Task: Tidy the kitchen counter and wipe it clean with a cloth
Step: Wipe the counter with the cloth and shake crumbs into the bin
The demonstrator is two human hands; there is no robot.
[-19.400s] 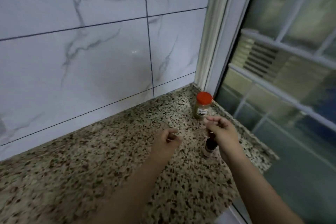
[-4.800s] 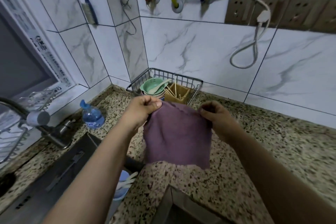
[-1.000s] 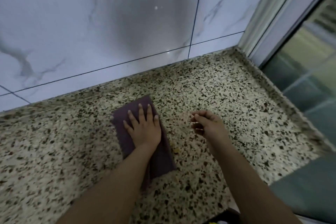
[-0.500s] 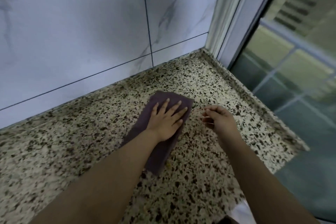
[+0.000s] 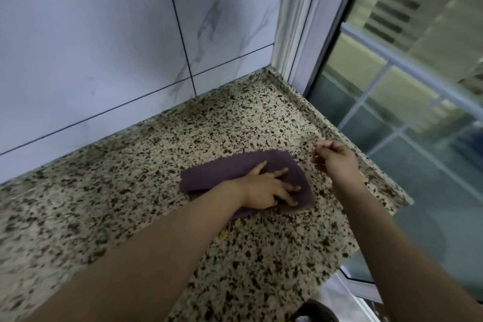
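One cloth [image 5: 235, 172] now nearer the window [image 5: 392, 86] | left hand [image 5: 266, 191] flat on it, right hand [image 5: 337, 159] loosely curled, empty | we're mid-wipe, yellow crumbs [image 5: 224, 235] left.

No text, label, brand, number or sign could be read anywhere in the view.
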